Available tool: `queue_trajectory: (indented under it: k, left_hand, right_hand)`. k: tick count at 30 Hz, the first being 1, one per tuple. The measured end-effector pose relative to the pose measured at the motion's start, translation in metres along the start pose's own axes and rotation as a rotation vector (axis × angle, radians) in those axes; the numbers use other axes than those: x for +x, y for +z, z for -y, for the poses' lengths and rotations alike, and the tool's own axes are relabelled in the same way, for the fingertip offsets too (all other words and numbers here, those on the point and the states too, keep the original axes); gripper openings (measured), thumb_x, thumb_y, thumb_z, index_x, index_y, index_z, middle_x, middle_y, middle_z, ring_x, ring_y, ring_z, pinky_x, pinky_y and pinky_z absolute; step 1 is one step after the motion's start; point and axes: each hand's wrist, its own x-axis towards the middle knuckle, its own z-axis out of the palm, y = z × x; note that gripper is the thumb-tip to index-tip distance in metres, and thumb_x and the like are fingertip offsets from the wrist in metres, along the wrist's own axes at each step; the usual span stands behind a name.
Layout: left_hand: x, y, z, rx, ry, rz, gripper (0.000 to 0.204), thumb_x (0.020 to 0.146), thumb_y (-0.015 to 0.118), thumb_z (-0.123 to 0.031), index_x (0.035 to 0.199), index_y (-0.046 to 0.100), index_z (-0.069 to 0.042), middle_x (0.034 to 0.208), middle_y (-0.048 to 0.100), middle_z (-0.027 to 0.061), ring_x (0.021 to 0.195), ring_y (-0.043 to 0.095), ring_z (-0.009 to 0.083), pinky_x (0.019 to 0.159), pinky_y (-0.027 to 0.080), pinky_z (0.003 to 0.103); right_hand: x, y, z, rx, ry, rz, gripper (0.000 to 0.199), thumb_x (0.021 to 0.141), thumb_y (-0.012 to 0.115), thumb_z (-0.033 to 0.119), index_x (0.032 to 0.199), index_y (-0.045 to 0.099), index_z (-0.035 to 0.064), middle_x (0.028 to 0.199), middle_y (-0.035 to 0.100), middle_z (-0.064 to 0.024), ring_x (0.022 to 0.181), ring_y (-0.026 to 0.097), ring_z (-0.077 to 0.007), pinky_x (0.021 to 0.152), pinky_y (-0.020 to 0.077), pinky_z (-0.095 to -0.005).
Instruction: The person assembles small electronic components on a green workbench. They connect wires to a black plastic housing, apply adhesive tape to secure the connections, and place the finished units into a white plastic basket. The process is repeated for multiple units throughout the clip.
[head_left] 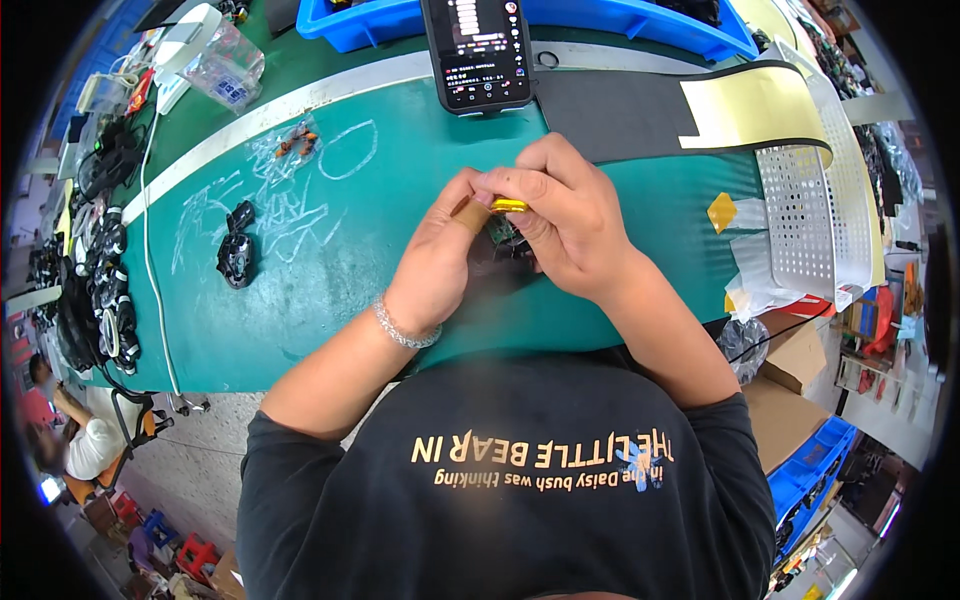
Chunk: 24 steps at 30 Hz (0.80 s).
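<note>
Shirt: black shirt (500,500) fills the near edge, with both forearms running up from it to the green table (300,290).
Left hand: left hand (440,255), a bead bracelet (405,330) on the wrist and a tan plaster (468,214) on the thumb, has its grip pinched together on a small dark part (500,235) held just above the table.
Right hand: right hand (560,215) meets it from the right, fingers curled, thumb and forefinger clamped on a small yellow piece (508,205) that sits on top of the part.
Where the work is: middle of the table, between the two hands, mostly hidden by the fingers; how the yellow piece joins the part I cannot tell.
Doing it well: to my eye this is fine fitting work, so the left should hold the part still and low while the right does the small moves; short, light pressure seems wiser than force, and turning the part toward the eyes would help, since the fingers cover it.
Left side: black earphone-like bits (237,255) lie well apart on chalk scrawls (300,200), with more dark bundles (95,290) at the far-left edge.
Far side: phone (478,50) stands just beyond the hands, in front of a blue bin (600,20); a grey mat (620,115) and a yellow sheet (750,105) lie to its right.
Right side: white perforated tray (800,210) and a yellow tab (722,211).
</note>
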Motion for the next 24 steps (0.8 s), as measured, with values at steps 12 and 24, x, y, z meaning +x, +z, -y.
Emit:
queue_trajectory:
  k: [12,24]
  left_hand:
    - [-0.002,0.009,-0.005,0.032,-0.042,-0.05,0.019,0.09,0.039,-0.004,0.107,0.048,-0.005,0.101,0.051,0.0029,0.094,0.05,0.0086,0.083,0.042,0.023]
    - [-0.001,0.0,0.0,0.041,0.045,-0.05,0.014,0.088,0.045,-0.006,0.102,0.046,-0.007,0.1,0.055,0.0063,0.093,0.056,0.0139,0.081,0.046,0.027]
  right_hand:
    - [-0.003,0.011,0.005,0.013,0.076,-0.077,0.02,0.075,0.061,0.005,0.094,0.062,0.0061,0.075,0.05,-0.0066,0.063,0.052,-0.0221,0.052,0.0419,-0.031]
    - [-0.001,0.01,0.014,0.29,0.164,-0.029,0.026,0.07,0.068,0.004,0.095,0.061,0.0028,0.082,0.052,-0.0089,0.072,0.052,-0.0227,0.062,0.0439,-0.0312]
